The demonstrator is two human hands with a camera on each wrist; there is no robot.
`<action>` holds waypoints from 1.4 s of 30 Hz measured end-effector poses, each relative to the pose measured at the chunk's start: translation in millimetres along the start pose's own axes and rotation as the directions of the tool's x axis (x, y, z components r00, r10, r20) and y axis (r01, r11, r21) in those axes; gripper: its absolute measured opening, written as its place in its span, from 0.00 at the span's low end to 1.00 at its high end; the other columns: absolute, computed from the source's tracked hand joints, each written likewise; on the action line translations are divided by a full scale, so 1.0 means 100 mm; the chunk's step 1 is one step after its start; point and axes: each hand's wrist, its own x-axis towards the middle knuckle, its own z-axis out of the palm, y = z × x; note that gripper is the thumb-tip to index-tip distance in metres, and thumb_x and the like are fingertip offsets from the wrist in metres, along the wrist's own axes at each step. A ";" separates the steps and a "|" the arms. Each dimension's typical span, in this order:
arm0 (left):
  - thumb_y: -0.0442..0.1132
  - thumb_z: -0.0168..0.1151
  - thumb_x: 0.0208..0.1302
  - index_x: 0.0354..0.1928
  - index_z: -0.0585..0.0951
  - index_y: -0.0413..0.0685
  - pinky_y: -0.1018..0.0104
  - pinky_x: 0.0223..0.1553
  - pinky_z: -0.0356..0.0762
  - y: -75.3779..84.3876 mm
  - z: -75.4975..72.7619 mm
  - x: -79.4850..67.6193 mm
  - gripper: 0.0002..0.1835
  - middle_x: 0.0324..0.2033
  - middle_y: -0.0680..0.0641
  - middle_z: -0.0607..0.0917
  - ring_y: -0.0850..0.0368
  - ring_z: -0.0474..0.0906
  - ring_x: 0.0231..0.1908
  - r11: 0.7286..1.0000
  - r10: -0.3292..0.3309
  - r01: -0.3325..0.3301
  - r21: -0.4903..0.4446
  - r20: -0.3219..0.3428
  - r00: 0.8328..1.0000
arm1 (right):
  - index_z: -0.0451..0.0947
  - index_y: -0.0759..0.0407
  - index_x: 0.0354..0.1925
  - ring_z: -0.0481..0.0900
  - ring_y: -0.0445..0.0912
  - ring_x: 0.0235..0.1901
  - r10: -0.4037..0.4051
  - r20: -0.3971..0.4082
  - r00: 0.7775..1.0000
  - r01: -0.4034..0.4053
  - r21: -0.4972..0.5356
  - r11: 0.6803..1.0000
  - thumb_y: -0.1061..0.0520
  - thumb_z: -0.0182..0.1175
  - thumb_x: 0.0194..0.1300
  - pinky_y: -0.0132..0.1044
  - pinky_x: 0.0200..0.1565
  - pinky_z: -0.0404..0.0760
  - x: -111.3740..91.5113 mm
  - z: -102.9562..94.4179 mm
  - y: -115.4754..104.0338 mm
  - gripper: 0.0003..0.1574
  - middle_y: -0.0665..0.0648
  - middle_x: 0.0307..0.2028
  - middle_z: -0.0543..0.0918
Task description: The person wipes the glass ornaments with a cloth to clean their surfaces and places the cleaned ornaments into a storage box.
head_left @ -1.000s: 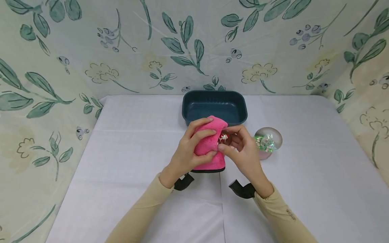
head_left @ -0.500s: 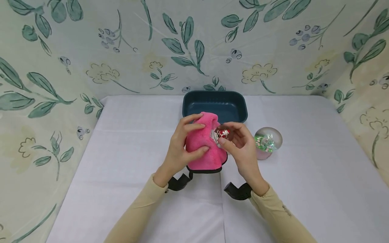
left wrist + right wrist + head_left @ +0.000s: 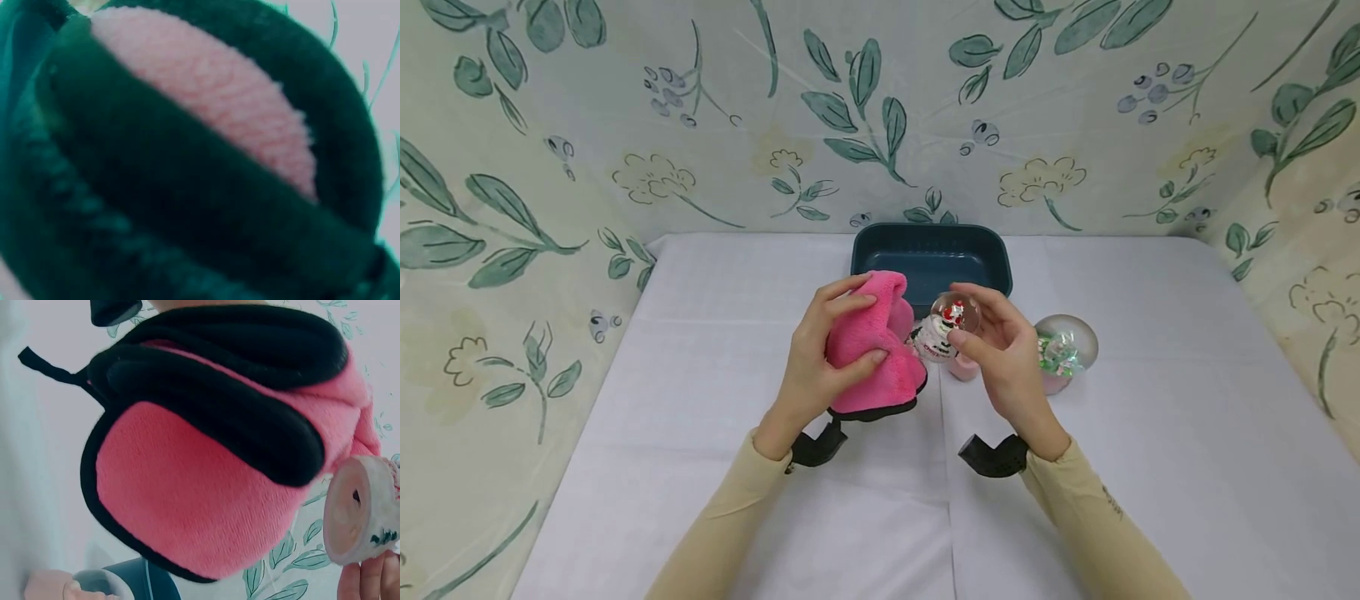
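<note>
My left hand [image 3: 820,346] grips a bunched pink plush cloth [image 3: 872,350] with black edging, thumb in front and fingers over its top. In the right wrist view the cloth [image 3: 206,481] hangs in folds with a black loop at one corner. The right hand [image 3: 1011,354] holds a small snow globe [image 3: 953,315] between thumb and fingers; it tilts, with a red figure inside the clear ball and a white decorated base [image 3: 932,340] toward the cloth. That base's round underside [image 3: 347,515] shows in the right wrist view. Cloth [image 3: 212,94] fills most of the left wrist view.
A larger snow globe [image 3: 1066,350] with green glitter and a pink base stands right of the right hand. A pink object [image 3: 964,367] shows partly below the held globe. Behind the hands is a dark blue tray [image 3: 996,287], on a white-covered table [image 3: 715,350].
The left hand has moved left with the cloth, away from the snow globe. The globe, earlier partly wrapped, now shows its ball and base; the right hand still holds it, slightly raised.
</note>
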 end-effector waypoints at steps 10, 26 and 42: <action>0.31 0.70 0.49 0.57 0.73 0.43 0.59 0.49 0.78 -0.01 -0.21 -0.07 0.30 0.62 0.44 0.69 0.48 0.65 0.62 0.996 -0.030 0.031 0.084 -0.022 0.999 | 0.74 0.63 0.57 0.72 0.51 0.55 0.097 0.084 0.992 -0.091 -0.076 0.993 0.67 0.64 0.59 0.36 0.59 0.70 0.34 -0.10 0.02 0.27 0.60 0.54 0.76; 0.28 0.71 0.49 0.58 0.73 0.45 0.58 0.48 0.78 -0.01 -0.30 -0.14 0.31 0.63 0.45 0.69 0.50 0.64 0.62 0.988 -0.076 0.077 0.133 -0.018 0.997 | 0.74 0.62 0.59 0.72 0.49 0.54 0.185 0.027 0.982 -0.179 -0.157 0.971 0.62 0.65 0.59 0.38 0.54 0.73 1.13 -0.02 0.41 0.28 0.58 0.55 0.76; 0.28 0.72 0.46 0.57 0.73 0.45 0.57 0.46 0.79 -0.03 -0.30 -0.18 0.33 0.63 0.46 0.69 0.50 0.65 0.61 0.986 -0.096 0.097 0.139 -0.017 0.995 | 0.71 0.66 0.60 0.72 0.48 0.52 0.267 0.028 0.963 -0.253 -0.242 0.937 0.65 0.63 0.61 0.38 0.54 0.72 1.61 -0.01 0.99 0.29 0.59 0.54 0.76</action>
